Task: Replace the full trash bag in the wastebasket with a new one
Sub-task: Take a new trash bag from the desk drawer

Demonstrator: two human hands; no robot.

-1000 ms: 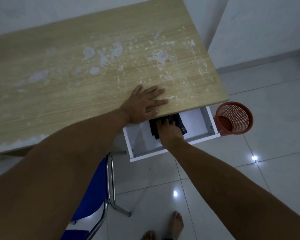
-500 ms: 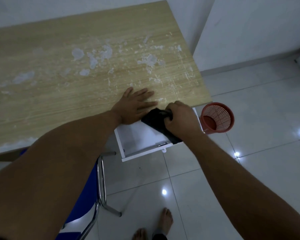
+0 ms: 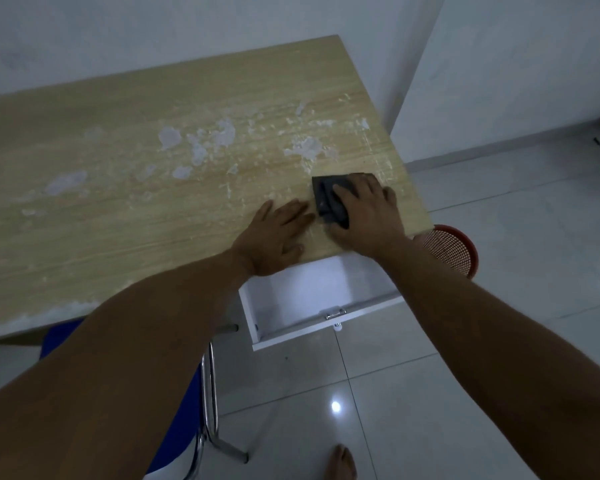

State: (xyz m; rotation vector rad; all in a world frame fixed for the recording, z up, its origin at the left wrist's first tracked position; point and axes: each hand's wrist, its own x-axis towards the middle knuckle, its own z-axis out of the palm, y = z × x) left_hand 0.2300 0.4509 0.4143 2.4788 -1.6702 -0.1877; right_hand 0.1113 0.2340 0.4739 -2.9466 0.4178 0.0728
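Head view showed a worn wooden tabletop (image 3: 118,174) with an open white drawer (image 3: 312,299) under its near edge, nothing visible inside it. Red mesh wastebasket (image 3: 454,251) stood on the floor just past the tabletop corner; no bag seen in it, so old bag looked already out. Right hand (image 3: 364,213) pressed a folded black trash bag (image 3: 326,199) on the tabletop, fingers draped over it. Left hand (image 3: 274,237) lay flat beside, fingers straight. Unfolding and lining were left.

Worn wooden desk (image 3: 118,188), open white drawer (image 3: 305,289) beneath, blue chair (image 3: 174,445), tiled floor (image 3: 430,427).
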